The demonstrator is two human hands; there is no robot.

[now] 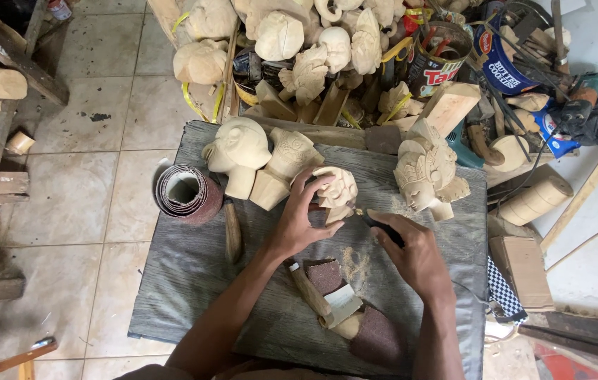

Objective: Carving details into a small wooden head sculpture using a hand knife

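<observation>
Head view, looking down on a grey plank bench (193,281).

Carved wooden head (336,190): small, pale, unfinished, near the middle of the bench, just right of two larger carvings, a smooth bust (237,149) and an ornamented bust (286,158). Judged light and stiff; dry wood, so not slippery. The relief detail and thin projecting parts look liable to chip. Best held around the solid back and base rather than over the carved face.

Left hand (299,225): fingers curled over the carved wooden head from its left side, thumb low near the base, closed firmly on it and pressing it toward the bench.

Right hand (415,257): fisted around a dark-handled tool (387,229); its tip points at the lower right edge of the carving. Whether the tip touches the wood cannot be made out. Hands sit near each other, the piece between them.

Around them: sawdust under the work, sandpaper roll (186,193) at left, a wooden-handled chisel (233,232), sandpaper scraps (327,276) near the wrists, another finished crowned carving (425,172) at right.
</observation>
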